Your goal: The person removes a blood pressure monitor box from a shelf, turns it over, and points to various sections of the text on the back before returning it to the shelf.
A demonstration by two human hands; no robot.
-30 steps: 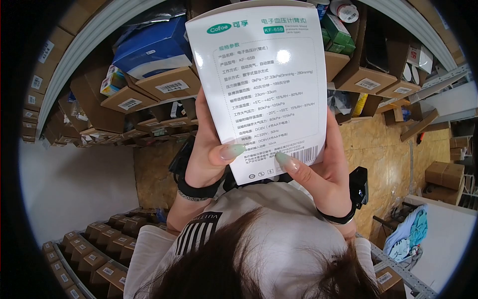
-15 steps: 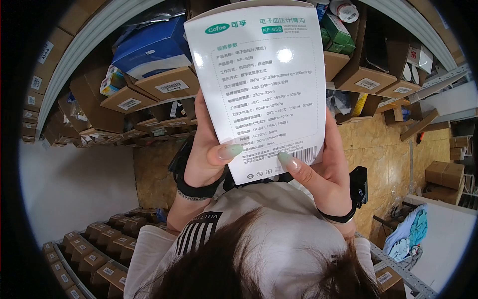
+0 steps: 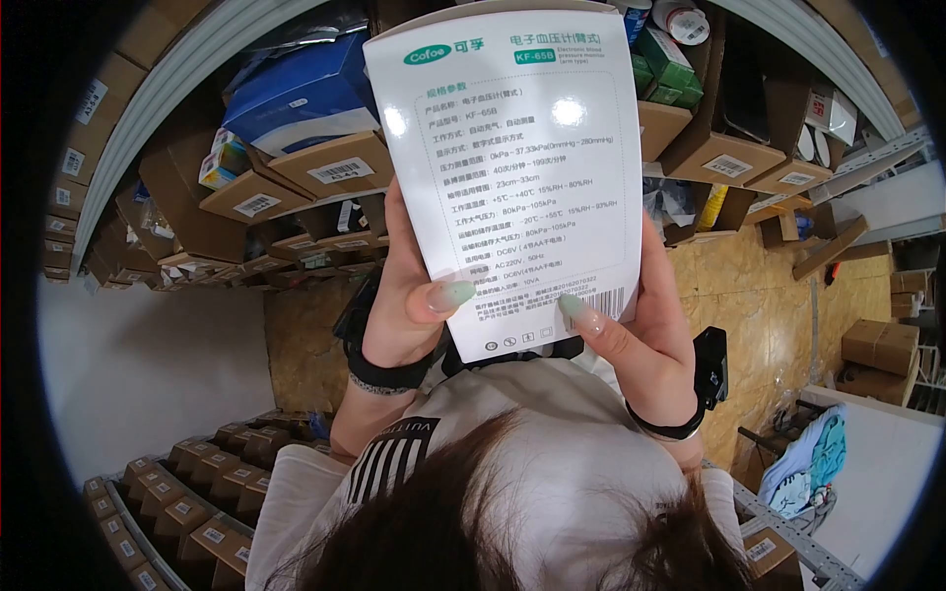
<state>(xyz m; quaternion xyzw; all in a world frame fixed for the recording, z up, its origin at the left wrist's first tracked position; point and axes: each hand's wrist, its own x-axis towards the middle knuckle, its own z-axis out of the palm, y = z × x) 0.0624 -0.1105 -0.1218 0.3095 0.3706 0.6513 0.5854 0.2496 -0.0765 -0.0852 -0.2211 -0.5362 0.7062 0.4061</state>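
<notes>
A white blood pressure monitor box [image 3: 517,187] with green and grey print is held up in front of my chest, its text panel facing me. My left hand [image 3: 409,300] grips the lower left edge, thumb flat on the panel and fingers hidden behind. On the lower right edge, my right hand [image 3: 645,340] holds the box the same way, its thumb beside the barcode [image 3: 608,303]. Both wrists wear black straps.
Shelves of cardboard bins with barcode labels [image 3: 340,170] curve behind the box. A blue and white carton [image 3: 301,98] sits at upper left, green boxes [image 3: 670,69] at upper right. Lower left are more small bins [image 3: 182,512]; at right, a brown carton [image 3: 879,345] and hanging clothes [image 3: 808,458].
The box has shifted very slightly left and tilted a little. My right thumb has moved slightly right on the panel; both hands keep their hold.
</notes>
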